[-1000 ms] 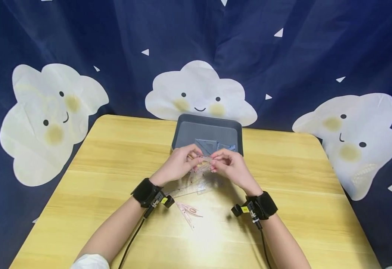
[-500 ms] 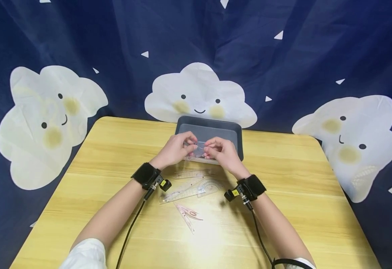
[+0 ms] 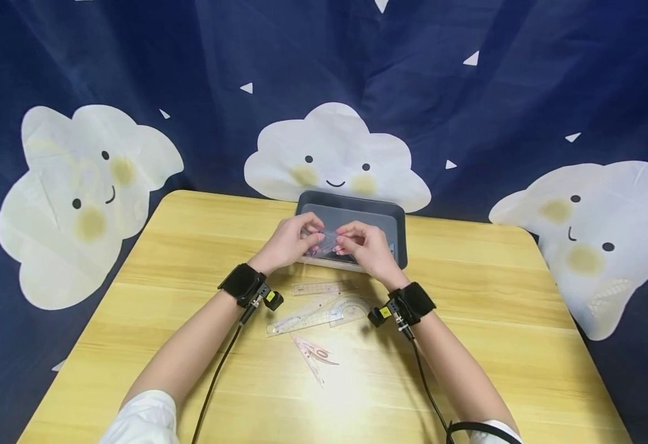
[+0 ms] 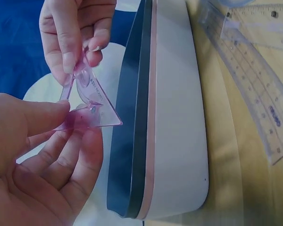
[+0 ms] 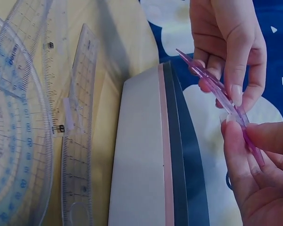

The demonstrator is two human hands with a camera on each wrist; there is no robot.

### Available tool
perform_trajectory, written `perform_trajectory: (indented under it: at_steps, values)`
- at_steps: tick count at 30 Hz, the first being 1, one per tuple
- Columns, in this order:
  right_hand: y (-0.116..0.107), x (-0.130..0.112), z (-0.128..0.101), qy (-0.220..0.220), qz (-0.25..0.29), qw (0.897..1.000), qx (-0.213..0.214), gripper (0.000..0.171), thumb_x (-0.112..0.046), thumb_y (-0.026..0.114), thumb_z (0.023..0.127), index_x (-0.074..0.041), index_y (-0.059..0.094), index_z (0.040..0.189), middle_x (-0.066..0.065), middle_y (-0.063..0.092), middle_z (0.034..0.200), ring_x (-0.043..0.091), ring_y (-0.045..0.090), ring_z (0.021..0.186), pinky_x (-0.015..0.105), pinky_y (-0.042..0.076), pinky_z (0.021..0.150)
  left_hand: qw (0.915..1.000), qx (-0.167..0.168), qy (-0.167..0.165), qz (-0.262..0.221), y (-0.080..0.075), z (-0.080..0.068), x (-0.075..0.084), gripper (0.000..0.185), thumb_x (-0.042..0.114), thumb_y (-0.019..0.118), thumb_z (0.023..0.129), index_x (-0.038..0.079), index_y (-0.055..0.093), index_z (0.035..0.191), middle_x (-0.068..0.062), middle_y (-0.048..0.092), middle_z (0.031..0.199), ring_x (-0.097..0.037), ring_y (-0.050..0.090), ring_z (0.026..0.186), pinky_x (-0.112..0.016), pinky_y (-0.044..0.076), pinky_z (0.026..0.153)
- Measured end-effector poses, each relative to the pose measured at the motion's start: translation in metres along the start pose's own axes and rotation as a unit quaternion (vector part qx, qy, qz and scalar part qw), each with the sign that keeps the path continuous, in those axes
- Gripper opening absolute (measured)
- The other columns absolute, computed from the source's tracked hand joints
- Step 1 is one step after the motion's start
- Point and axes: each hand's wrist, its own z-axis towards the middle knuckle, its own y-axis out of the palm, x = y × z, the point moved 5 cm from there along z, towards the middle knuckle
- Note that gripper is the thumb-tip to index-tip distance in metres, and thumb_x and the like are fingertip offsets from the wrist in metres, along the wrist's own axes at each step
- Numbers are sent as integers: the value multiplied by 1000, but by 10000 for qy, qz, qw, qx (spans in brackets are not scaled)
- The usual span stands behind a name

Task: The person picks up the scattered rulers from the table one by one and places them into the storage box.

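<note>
Above the near side of the tray (image 3: 357, 198), the left hand (image 3: 289, 242) and right hand (image 3: 368, 248) both pinch a pink triangular piece (image 4: 87, 117) — perhaps two thin ones together, hard to tell through the clear plastic. On the tabletop (image 3: 468, 308), this side of the tray, lie clear rulers (image 3: 302, 322) and a protractor (image 3: 350, 311) — farther from the tray, a pinkish angled piece (image 3: 307, 359).

The triangle (image 4: 92, 116) is glossy plastic, the table (image 3: 502, 308) smooth wood grain.
</note>
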Motion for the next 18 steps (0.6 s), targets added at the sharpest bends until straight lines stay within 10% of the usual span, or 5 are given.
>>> perform_trajectory:
  at_steps: [7, 18]
  values:
    - [1, 0, 10, -98, -95, 9999, 46, 19, 2, 66, 101, 11, 69, 117, 23, 76, 103, 29, 76, 81, 52, 61, 81, 9998, 90, -152, -120, -3, 6, -7, 24, 8, 68, 102, -3, 65, 124, -13, 75, 107, -20, 75, 81, -31, 61, 71]
    - [0, 4, 27, -53, -213, 9996, 198, 20, 1, 65, 102, 11, 68, 118, 23, 75, 105, 19, 75, 81, 38, 63, 79, 9994, 313, -4, 126, -10, 16, -10, 26, 6, 69, 100, 2, 64, 126, -13, 75, 112, -23, 74, 89, -36, 60, 78]
